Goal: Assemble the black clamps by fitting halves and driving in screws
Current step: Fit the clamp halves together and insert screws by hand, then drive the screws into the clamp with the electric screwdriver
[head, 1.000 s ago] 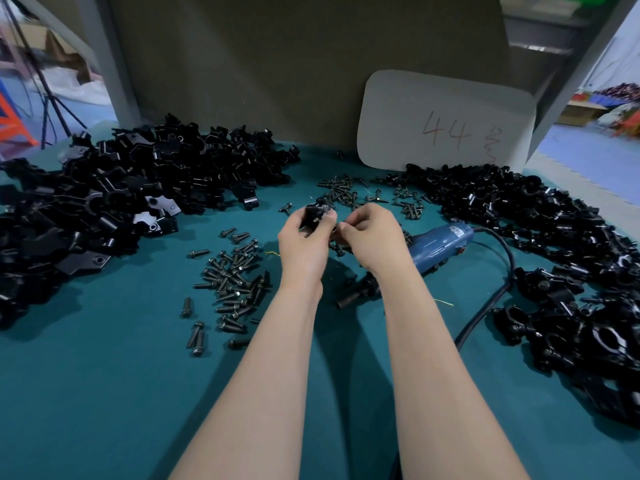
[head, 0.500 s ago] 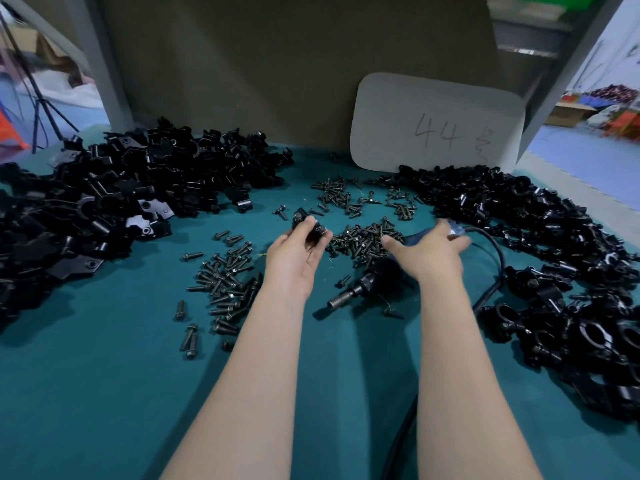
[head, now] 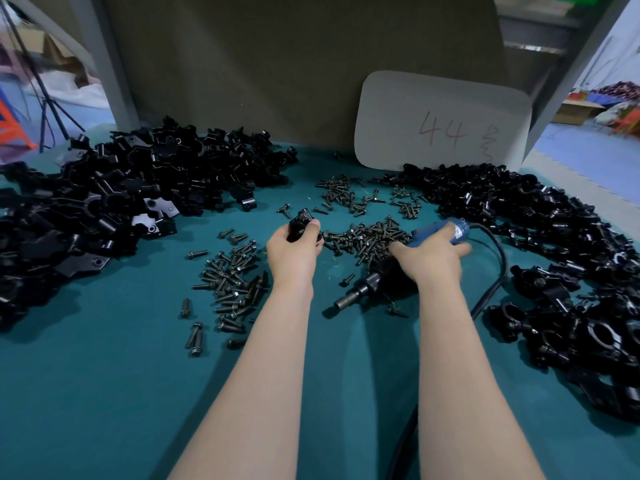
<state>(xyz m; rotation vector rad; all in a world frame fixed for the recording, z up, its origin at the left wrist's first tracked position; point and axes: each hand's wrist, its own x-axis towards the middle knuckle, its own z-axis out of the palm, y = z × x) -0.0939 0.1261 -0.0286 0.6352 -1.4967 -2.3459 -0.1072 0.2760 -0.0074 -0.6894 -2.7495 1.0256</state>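
- Left hand [head: 294, 249] grips a clamp [head: 302, 221], left of the driver [head: 363, 291].
- Right hand [head: 433, 256] curls round the driver's blue body.
- Screws [head: 367, 237] lie just behind the driver; halves [head: 138, 188] far left of it.

A white rounded board [head: 443, 123], marked "44" in red, is propped against a brown back panel [head: 294, 64] at the far edge of the teal-covered bench [head: 104, 410]. A black tripod [head: 43, 123] and an orange frame [head: 20, 140] are seen at the left. A cardboard box [head: 578, 109] is set on a blue floor [head: 571, 147] at the right.
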